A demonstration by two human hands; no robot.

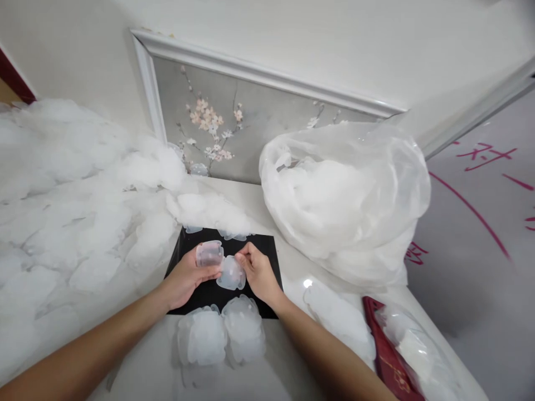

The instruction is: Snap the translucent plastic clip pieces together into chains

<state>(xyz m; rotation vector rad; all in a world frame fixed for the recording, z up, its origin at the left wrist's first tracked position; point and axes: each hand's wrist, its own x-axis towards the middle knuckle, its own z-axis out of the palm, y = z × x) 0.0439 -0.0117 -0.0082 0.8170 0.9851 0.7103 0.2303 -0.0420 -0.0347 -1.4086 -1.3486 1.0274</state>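
Observation:
Over a black mat (188, 295), my left hand (188, 278) is closed around a translucent plastic piece (209, 254) with a scalloped outline. Its fingertips also touch the edge of a second such piece (231, 273). My right hand (259, 273) pinches that second piece between thumb and fingers at its right side. Just below the hands, two stacks of the same frosted pieces, a left stack (202, 337) and a right stack (243, 329), lie at the mat's front edge. A few more pieces (233, 234) rest at the mat's back edge.
A large heap of white translucent pieces (83, 223) covers the left side. An open clear plastic bag (346, 206) full of them stands at the back right. More pieces (338, 320), a red case (387, 351) and a small clear bag (418, 351) lie front right. A framed floral panel (254, 122) stands behind.

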